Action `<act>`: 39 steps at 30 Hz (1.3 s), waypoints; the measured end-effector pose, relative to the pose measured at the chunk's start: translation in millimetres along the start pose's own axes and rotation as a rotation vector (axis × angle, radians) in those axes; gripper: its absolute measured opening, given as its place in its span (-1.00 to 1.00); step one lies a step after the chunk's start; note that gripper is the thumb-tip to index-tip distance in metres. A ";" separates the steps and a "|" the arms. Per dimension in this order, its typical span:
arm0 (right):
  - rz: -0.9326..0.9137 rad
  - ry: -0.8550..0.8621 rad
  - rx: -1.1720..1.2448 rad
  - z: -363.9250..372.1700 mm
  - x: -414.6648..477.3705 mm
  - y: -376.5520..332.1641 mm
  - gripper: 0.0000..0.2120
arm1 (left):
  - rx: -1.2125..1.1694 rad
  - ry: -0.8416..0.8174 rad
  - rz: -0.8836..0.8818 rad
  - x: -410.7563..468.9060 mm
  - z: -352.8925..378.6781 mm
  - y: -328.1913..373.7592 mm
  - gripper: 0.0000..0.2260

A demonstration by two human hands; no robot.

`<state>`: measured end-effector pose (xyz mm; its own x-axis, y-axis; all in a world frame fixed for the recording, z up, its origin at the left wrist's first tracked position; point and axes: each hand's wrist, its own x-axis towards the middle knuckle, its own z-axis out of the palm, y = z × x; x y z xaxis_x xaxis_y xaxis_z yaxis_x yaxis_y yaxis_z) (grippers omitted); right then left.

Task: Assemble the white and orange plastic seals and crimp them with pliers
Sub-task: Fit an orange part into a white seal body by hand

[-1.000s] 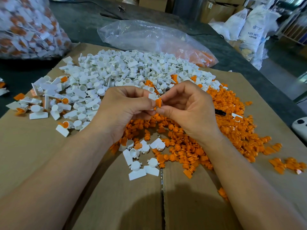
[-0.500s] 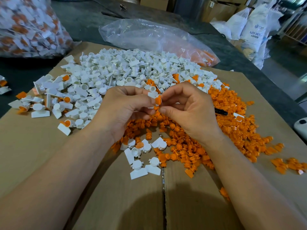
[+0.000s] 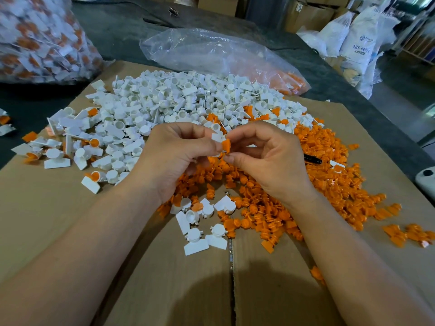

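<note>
Little has moved in the last second. The left hand (image 3: 179, 151) keeps its grip pinched on the white seal (image 3: 217, 137). The orange insert (image 3: 226, 145) still butts against it and now shows more of its face, with the right hand (image 3: 270, 156) pinching it. Seating looks unfinished. Both small parts hang above the orange pile (image 3: 259, 208) on the surface (image 3: 70, 220).

matt plastic seals (image 3: 188, 100), brown cardboard (image 3: 58, 220), glossy bag (image 3: 211, 50)
</note>
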<state>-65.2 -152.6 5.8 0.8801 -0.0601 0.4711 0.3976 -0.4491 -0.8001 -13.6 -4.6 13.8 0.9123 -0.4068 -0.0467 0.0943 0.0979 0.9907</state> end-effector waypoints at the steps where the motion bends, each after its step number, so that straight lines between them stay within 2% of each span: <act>1: -0.007 -0.002 -0.005 0.0 0.1 0.0 -0.62 | -0.004 0.002 0.002 0.1 0.1 -0.1 -0.83; 22: -0.062 0.004 -0.098 0.2 0.1 1.2 -0.60 | -0.004 -0.001 0.010 0.4 2.0 -2.2 -0.86; 30: -0.118 0.016 -0.125 0.9 -0.7 -2.0 -0.69 | 0.027 -0.016 0.077 -1.4 2.1 -2.4 -0.83; 39: -0.063 0.028 -0.021 1.0 0.3 -1.0 -0.61 | 0.058 -0.020 0.135 -3.0 6.3 -1.9 -0.76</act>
<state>-65.1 -151.3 6.3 0.8457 -0.0563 0.5307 0.4462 -0.4710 -0.7610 -19.1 -9.3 12.9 0.9071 -0.4114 0.0891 -0.0519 0.1006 0.9936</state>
